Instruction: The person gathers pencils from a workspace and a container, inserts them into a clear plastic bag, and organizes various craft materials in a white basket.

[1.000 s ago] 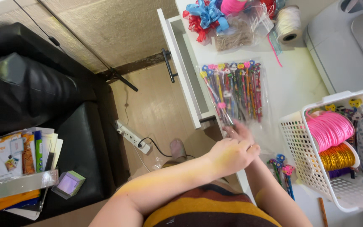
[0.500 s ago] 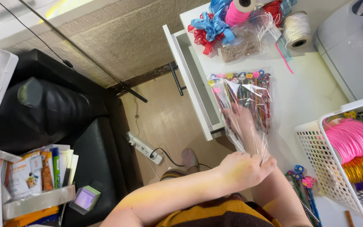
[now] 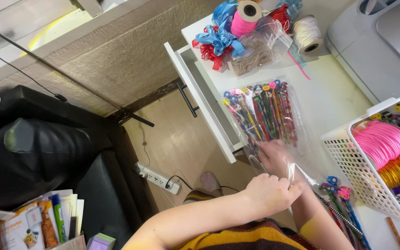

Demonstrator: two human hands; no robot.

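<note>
White desk (image 3: 329, 99) holds pencil bag (image 3: 265, 115), basket (image 3: 348, 159), ribbon spools (image 3: 246, 18).

Bag of pencils (image 3: 262, 113) lies on the desk (image 3: 329, 99) beside its open drawer (image 3: 204, 92); ribbons and spools (image 3: 251, 28) at the far edge; basket (image 3: 376, 185) at the right edge; loose pencils (image 3: 343, 208) near the front edge.

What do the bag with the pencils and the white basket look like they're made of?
The pencil bag looks like thin clear plastic film: glossy, crinkled, with the pencils visible through it. Both hands, left and right, hold its open end. The white basket looks like rigid moulded plastic, matte, with a regular lattice of holes.
</note>
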